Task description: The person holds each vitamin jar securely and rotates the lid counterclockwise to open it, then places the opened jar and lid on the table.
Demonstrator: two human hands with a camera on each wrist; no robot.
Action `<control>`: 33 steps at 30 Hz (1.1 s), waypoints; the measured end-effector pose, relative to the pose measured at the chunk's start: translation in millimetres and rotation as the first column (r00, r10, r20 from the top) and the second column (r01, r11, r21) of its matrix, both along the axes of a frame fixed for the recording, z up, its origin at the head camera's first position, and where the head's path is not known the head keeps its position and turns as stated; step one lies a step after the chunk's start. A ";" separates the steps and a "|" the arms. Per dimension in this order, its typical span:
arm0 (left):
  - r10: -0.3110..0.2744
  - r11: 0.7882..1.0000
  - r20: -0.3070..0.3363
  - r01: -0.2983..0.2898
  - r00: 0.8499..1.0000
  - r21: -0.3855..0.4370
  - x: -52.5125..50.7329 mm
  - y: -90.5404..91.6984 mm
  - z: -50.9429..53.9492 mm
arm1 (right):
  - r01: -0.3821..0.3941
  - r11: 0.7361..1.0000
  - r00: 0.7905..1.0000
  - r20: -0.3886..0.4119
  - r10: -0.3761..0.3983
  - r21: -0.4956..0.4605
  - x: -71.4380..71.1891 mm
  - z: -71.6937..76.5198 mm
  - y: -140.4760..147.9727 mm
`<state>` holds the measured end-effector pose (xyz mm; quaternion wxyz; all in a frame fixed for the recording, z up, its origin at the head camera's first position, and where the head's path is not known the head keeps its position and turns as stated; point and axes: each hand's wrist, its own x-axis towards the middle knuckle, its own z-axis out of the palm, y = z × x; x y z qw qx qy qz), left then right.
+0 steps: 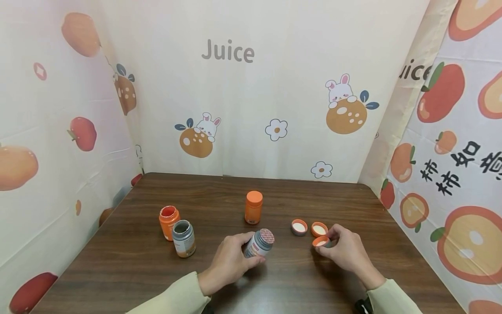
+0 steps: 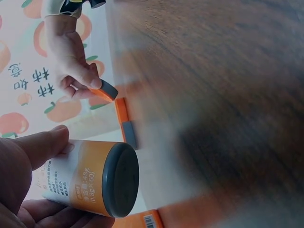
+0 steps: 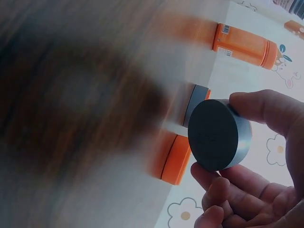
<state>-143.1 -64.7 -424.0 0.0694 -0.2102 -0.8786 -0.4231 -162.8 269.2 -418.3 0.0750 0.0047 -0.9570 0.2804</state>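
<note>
My left hand (image 1: 231,261) grips a small grey supplement bottle (image 1: 257,245), tilted to the right and lifted off the table. A patterned seal covers its mouth; in the left wrist view its dark base (image 2: 121,180) faces the camera. With thumb and fingers, my right hand (image 1: 349,250) pinches a grey cap (image 3: 216,135) by its rim. The cap's orange and white inner side (image 1: 320,242) shows in the head view. Close by on the table, an orange cap (image 1: 319,229) and another grey cap (image 1: 299,227) lie with their white insides up.
A lidded orange bottle (image 1: 253,208) stands at the middle back of the brown table (image 1: 306,288). At the left, an uncapped orange bottle (image 1: 169,223) and an uncapped grey bottle (image 1: 184,240) stand close together. Fruit-printed cloth (image 1: 251,87) surrounds the table's back and sides.
</note>
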 end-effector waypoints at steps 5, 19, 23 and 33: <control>0.003 1.000 0.007 -0.003 1.000 0.002 -0.3 -0.6 1.0 | 0.003 1.000 1.000 0.018 -0.003 0.004 -1.5 -1.8 3.7; 0.007 1.000 -0.012 -0.007 1.000 -0.001 1.1 -0.8 1.7 | 0.003 1.000 0.999 0.032 -0.003 0.014 -3.2 -4.4 9.6; 0.009 1.000 -0.006 -0.009 1.000 0.002 1.6 -1.1 2.0 | -0.005 1.000 0.999 0.035 0.004 0.028 -3.9 -5.7 10.5; 0.006 1.000 0.017 -0.007 1.000 0.011 1.1 -2.6 2.0 | -0.021 0.997 0.996 0.089 0.013 0.080 -4.9 -7.7 12.0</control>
